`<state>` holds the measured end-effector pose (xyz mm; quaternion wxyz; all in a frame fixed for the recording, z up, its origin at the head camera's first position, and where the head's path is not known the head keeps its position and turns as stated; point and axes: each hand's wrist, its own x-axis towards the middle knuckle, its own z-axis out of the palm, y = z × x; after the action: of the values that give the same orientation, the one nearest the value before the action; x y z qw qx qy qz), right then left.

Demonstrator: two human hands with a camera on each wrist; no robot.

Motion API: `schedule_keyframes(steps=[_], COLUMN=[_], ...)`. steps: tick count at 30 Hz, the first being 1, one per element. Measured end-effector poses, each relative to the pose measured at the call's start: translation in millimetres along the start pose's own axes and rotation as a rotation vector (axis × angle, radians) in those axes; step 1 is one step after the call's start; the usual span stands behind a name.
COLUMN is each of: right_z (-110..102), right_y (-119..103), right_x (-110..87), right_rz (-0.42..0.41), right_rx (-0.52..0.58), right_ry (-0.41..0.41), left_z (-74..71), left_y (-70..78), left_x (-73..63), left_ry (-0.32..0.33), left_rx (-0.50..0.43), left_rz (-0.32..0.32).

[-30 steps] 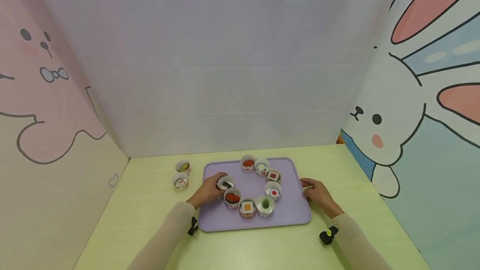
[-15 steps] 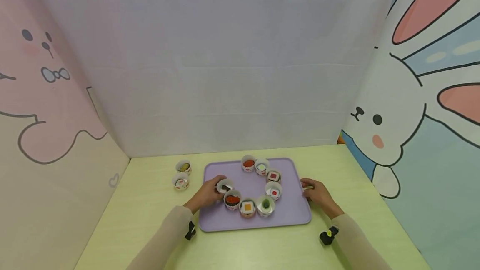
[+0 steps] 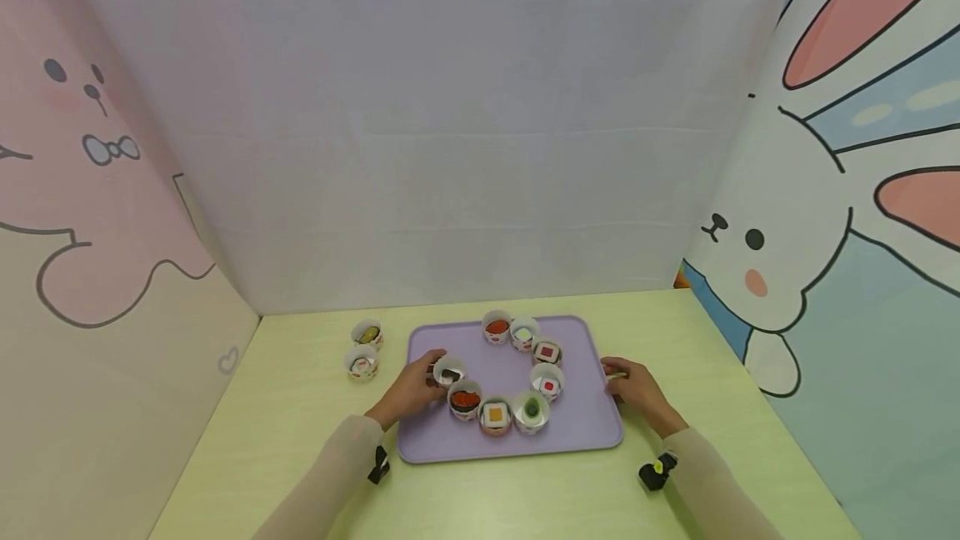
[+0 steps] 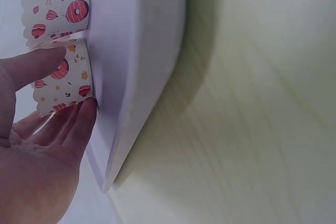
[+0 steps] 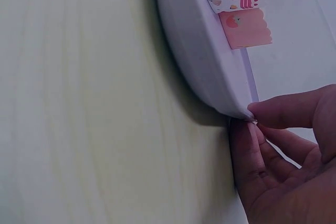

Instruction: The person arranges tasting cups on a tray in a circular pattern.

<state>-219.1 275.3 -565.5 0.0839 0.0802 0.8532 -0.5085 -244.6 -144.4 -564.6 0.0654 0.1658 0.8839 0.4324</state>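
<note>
My left hand [image 3: 411, 392] grips a small white paper cup [image 3: 450, 371] with a dark item in it, on the left side of the purple tray [image 3: 585, 427]. In the left wrist view, thumb and fingers lie around that printed paper cup [image 4: 65, 80]. At the tray's right edge my right hand [image 3: 637, 387] pinches the rim; the right wrist view shows the thumb on the rim [image 5: 231, 85] with fingers below. Beside the gripped cup stands a cup with red-orange filling [image 3: 465, 400]. Further cups curve around, including one with a yellow-orange square [image 3: 495, 416] and one with green [image 3: 531, 412].
Two more cups stand on the table left of the tray: one with an olive-green item [image 3: 367, 333], one with a pale item [image 3: 362, 362]. The light yellow-green table [image 3: 300, 440] meets a white backdrop [image 3: 450, 148] behind and cartoon-printed panels at both sides.
My left hand and the cup in it have shifted slightly left and toward me. My right hand stays at the tray's edge.
</note>
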Motion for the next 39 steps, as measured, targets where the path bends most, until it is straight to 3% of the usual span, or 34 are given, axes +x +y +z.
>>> schedule_keyframes(steps=[6, 15, 28, 39], right_z=[1, 0, 1, 1], right_y=[-1, -2, 3, 2], right_x=[-0.7, -0.9, 1.5, 0.4], right_rz=[0.002, -0.007, -0.01, -0.004], right_rx=[0.006, 0.007, 0.018, 0.016], right_ry=[0.002, 0.002, -0.004, -0.005], left_z=[-7.7, -19.9, -48.5, -72.4], left_y=[2.2, 2.1, 17.4, 20.9], left_x=[-3.8, -11.9, -26.2, -32.0], left_ry=[-0.009, 0.02, 0.079, 0.135], left_rx=[-0.009, -0.03, -0.099, -0.067], left_rz=[-0.049, -0.052, 0.033, 0.059])
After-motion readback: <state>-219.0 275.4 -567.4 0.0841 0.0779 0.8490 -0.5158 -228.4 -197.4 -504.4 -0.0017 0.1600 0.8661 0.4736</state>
